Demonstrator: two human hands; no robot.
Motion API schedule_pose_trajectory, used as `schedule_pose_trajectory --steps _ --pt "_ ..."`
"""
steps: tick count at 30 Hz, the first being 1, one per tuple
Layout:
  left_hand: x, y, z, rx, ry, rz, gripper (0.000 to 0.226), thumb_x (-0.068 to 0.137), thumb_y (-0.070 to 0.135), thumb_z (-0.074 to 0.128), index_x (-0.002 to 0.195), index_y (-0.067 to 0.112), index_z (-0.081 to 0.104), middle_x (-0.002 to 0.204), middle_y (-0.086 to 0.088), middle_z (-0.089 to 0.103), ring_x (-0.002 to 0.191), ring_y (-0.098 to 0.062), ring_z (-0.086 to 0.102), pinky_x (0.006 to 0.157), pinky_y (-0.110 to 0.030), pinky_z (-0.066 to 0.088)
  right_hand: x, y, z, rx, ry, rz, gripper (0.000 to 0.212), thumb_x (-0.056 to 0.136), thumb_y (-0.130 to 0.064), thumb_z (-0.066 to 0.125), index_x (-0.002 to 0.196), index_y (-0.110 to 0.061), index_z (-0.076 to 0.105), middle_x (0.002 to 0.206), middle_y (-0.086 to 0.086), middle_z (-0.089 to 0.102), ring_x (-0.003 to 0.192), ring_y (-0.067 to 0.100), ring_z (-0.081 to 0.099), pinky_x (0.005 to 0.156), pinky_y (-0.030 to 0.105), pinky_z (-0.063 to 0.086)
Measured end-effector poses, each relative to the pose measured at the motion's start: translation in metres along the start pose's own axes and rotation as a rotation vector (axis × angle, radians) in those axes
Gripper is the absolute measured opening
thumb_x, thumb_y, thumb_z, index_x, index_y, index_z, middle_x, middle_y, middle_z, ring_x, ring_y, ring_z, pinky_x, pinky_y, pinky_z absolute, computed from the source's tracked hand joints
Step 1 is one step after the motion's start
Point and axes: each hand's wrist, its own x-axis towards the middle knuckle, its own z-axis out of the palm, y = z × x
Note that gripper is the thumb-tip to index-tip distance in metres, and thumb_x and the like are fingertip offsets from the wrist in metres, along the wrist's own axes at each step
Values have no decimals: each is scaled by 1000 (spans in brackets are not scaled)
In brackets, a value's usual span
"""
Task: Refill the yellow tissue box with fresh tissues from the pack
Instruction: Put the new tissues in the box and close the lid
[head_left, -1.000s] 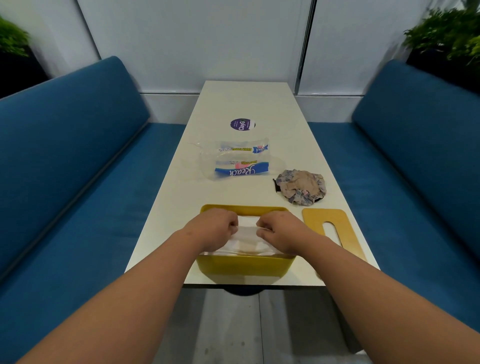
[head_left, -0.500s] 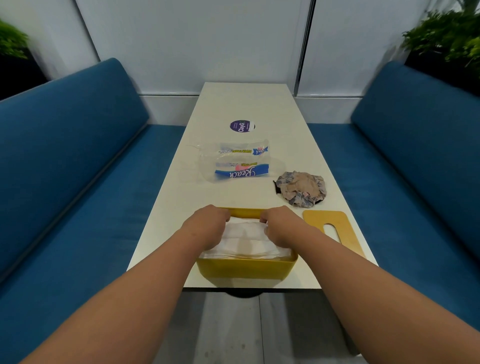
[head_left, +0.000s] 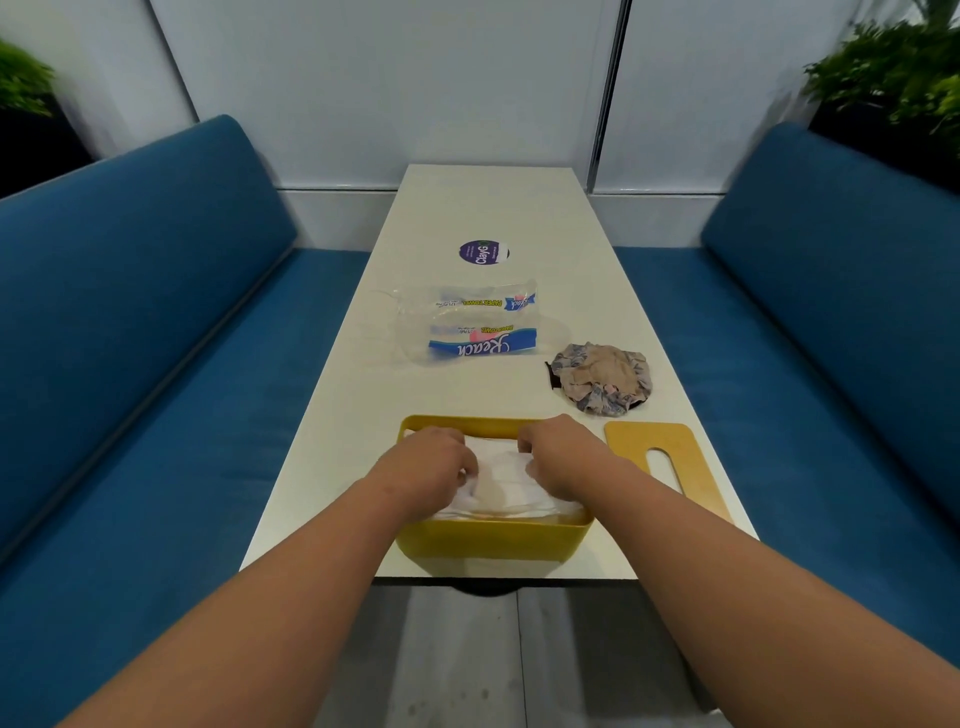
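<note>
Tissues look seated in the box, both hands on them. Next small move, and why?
Probably pinch the top tissue at the middle and lift it: the stack fills the box, both hands rest on it, and the slotted lid lies alongside, off.

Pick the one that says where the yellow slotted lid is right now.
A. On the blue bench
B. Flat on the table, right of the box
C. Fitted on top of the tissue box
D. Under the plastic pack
B: the lid lies flat on the table, just right of the open yellow tissue box.

Open yellow tissue box (head_left: 488, 540) at near table edge, white tissues (head_left: 501, 480) inside, emptied clear pack (head_left: 467, 327) beyond
</note>
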Motion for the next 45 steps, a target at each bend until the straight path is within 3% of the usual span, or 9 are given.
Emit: schedule_pose_trajectory --steps 3,6,12,16,20,25,33,40,45 --pt "-2 -2 -6 11 -19 -34 26 99 23 50 115 27 71 117 4 60 107 -16 54 88 -25 45 -1 -1 2 -48 -9 -16 25 94 -7 48 115 -14 58 111 9 59 84 20 50 68 28 41" --pt "-2 2 -16 2 -26 -44 28 96 23 52 117 26 70 120 4 61 109 -17 55 93 -29 47 -1 -1 -3 31 12 -25 23 97 -20 47 117 -16 58 113 8 58 93 22 55 71 29 42" --pt "4 7 -38 2 44 -91 31 95 23 52 123 25 64 118 1 59 108 -18 54 95 -32 47 -8 24 -29 320 280 23 25 100 -24 41 109 -14 63 102 4 63 90 18 53 74 31 43" --pt "12 24 -42 -11 23 -89 32 95 29 53 126 26 61 118 2 59 108 -18 55 95 -33 48 -14 45 -31 387 318 48 21 99 -23 45 104 -15 64 90 -3 58 83 15 52 70 28 41" --pt "25 60 -48 -98 109 -63 31 96 29 53 125 23 62 118 1 59 107 -18 55 93 -32 46 -21 69 -27 397 362 116 15 98 -26 48 97 -17 60 86 0 60 76 18 54 63 30 44" --pt "53 143 -45 -299 225 -2 30 95 29 58 123 19 64 116 -2 64 99 -19 58 83 -27 42 -35 113 -25 349 421 282 19 93 -29 54 103 -15 62 95 4 65 84 22 58 72 36 52" --pt "99 208 27 -400 41 -320 47 95 36 59 132 9 50 131 -13 56 118 -29 55 88 -33 46 -62 180 17 296 158 516 39 91 -33 56 125 -13 52 119 7 56 94 21 52 71 31 45" --pt "116 219 72 -337 -40 -522 67 88 52 63 136 13 38 133 -13 45 120 -33 52 88 -38 48 -63 195 41 389 50 559 39 90 -30 51 122 -7 46 120 12 46 101 28 52 81 37 49" --pt "126 231 76 -364 -12 -566 59 85 35 69 131 12 40 128 -14 47 113 -31 56 83 -35 48 -66 204 42 479 59 562 43 91 -27 51 128 -7 44 124 12 48 95 22 49 74 33 45"
